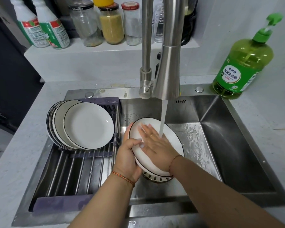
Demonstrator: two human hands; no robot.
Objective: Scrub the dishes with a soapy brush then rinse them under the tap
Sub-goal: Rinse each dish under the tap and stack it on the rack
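Gripping plate (169, 137), right fingers (146, 130) flat

Pale grey speckled table (31, 129) surrounding a stainless-steel sink (237, 145) set into it. Behind the table's far edge, a light grey wall (89, 66) carries a recessed shelf (105, 46) holding glass jars (112, 23) and white bottles (53, 30). A green pump bottle (243, 63) stands at the table's far right corner. A dark panel (10, 76) borders the left side. Lighting is even and diffuse.
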